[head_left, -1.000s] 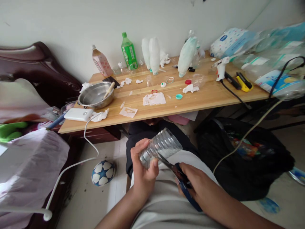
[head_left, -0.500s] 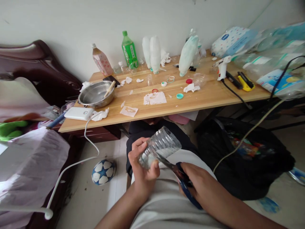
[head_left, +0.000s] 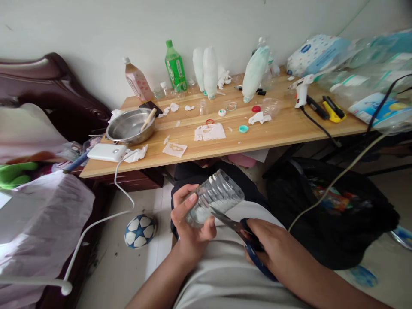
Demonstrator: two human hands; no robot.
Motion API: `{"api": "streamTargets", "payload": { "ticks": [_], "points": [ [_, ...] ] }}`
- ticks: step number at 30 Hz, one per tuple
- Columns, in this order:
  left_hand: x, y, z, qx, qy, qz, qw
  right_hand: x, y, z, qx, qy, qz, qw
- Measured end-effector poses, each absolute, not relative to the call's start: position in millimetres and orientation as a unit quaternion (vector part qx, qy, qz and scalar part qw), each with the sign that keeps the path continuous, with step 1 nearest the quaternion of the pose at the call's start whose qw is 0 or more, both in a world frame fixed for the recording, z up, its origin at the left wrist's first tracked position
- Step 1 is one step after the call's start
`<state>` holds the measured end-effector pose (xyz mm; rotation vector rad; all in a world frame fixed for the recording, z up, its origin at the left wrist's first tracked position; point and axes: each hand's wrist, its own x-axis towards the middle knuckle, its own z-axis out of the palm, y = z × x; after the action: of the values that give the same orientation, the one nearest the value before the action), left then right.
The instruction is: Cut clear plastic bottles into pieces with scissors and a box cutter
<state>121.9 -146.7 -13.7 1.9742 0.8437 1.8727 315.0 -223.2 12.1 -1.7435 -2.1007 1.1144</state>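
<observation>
In the head view, a cut piece of clear ribbed plastic bottle (head_left: 220,191) is tilted above my lap, its wide open end toward the upper right. My left hand (head_left: 189,219) is closed around its lower left part, thumb below and fingers on the far side. A pair of scissors (head_left: 227,221) with dark blue handles is in my right hand (head_left: 268,244), fingers through the loops. The blade tips meet the bottle's near side, close to my left thumb; whether they pierce the plastic I cannot tell.
Ahead stands a wooden table (head_left: 151,156) with a metal bowl (head_left: 128,128), a green bottle (head_left: 175,66), paper-covered bottles (head_left: 210,75), a glue gun (head_left: 301,92) and paper scraps. A black bag (head_left: 322,227) lies right; a ball (head_left: 140,231) and white cable (head_left: 90,225) are left.
My left hand and the bottle piece have shifted slightly left. The scissors' handles and my right hand have moved slightly right, with the blade tips still at the bottle.
</observation>
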Motion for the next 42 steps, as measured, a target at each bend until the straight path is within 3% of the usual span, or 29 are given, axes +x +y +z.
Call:
{"api": "streamTargets", "payload": {
  "ticks": [22, 26, 31, 33, 37, 42],
  "points": [
    [116, -140, -24, 0.683, 0.339, 0.647, 0.001, 312, -218, 18, -0.624, -0.689, 0.357, 0.092],
    [118, -149, -25, 0.661, 0.379, 0.629, 0.153, 313, -216, 17, -0.624, -0.683, 0.363, 0.113],
    [126, -159, -14, 0.489, 0.36, 0.583, 0.541, 318, -214, 12, -0.622, -0.682, 0.37, 0.105],
    [127, -158, -8, 0.401, 0.333, 0.552, 0.651, 321, -212, 11, -0.61, -0.683, 0.391, 0.093],
    [129, -155, 2, 0.329, 0.33, 0.531, 0.708, 328, -214, 8, -0.587, -0.686, 0.418, 0.101],
    [134, -157, 1, 0.35, 0.343, 0.559, 0.669, 329, -224, 3, -0.57, -0.696, 0.419, 0.124]
  ]
}}
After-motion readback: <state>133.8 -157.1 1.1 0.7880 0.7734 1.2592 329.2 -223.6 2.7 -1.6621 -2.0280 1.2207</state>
